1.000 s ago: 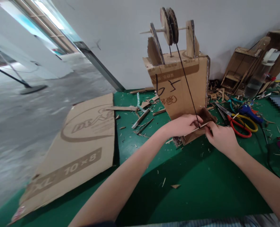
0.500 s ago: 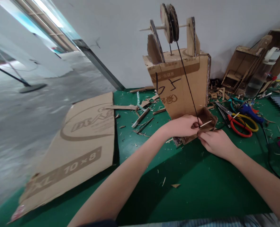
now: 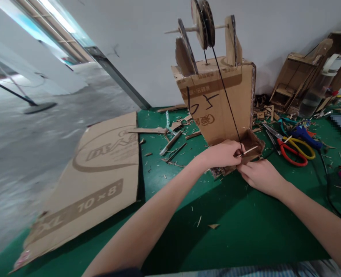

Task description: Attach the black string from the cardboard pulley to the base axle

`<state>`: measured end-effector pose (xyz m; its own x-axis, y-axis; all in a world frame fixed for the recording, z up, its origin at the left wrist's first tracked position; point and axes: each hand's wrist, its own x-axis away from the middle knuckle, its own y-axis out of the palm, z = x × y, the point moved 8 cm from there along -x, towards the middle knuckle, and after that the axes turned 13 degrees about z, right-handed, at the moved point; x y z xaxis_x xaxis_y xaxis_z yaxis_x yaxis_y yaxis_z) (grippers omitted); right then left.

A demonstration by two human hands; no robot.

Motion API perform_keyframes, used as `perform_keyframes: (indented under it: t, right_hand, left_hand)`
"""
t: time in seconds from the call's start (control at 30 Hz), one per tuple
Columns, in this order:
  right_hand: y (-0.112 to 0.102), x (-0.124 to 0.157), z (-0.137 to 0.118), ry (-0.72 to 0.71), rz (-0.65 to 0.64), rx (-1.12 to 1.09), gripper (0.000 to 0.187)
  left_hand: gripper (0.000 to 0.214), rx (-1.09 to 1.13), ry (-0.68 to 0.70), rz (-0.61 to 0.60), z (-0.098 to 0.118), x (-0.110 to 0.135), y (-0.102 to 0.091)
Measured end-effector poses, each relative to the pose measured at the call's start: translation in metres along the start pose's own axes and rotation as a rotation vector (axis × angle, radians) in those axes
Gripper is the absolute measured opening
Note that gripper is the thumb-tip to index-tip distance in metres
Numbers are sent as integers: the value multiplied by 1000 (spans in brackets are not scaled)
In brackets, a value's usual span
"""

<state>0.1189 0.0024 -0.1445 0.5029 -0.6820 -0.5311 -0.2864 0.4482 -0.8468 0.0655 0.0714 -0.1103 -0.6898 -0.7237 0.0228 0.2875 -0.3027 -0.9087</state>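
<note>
A cardboard box model [image 3: 230,104] stands upright, with a cardboard pulley wheel [image 3: 200,25] on a wooden skewer above it. Black string [image 3: 224,88] runs from the wheel down to a thin wooden stick [image 3: 250,150] over a small open cardboard tray [image 3: 255,140] at the model's foot. My left hand [image 3: 223,154] pinches the stick where the string meets it; its fingertips are partly hidden. Just right of it, my right hand [image 3: 259,175] has its fingers closed at the tray's front edge, and what they hold is hidden.
Scissors [image 3: 293,152] with red and yellow handles and a blue glue gun [image 3: 305,136] lie at the right. A clear bottle [image 3: 317,92] stands behind them. A flat cardboard sheet [image 3: 101,161] overhangs the table's left edge. Cardboard scraps [image 3: 173,142] litter the green table [image 3: 230,238].
My right hand has shifted slightly left, closer under my left hand. The view has tilted a little, so the model sits slightly higher and further left. The left hand still pinches the stick.
</note>
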Motion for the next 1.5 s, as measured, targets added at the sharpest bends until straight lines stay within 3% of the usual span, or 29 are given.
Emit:
perform_keyframes:
  t: [0.17,0.47,0.77,1.1,1.3,1.5]
  right_hand:
    - [3,1,3,33,-48,1,22]
    - [8,4,22,235,-135,56,26]
    - [8,3,15,200,-169,16,27]
    - [10,4,15,195,-208,21,31]
    - [9,4,15,176,-198,27,31]
    - [8,4,14,179,-199,35,27]
  left_hand:
    - [21,-55,17,19,-3,-1,1]
    - [14,-94,7,47,-5,-2,5]
    - [22,-275,22,46,-2,1,9]
    - [17,-6,-56,58,-11,-3,4]
    - [27,62,-75,30,-10,0,-6]
    - [23,-32,38,29,-2,4,-14]
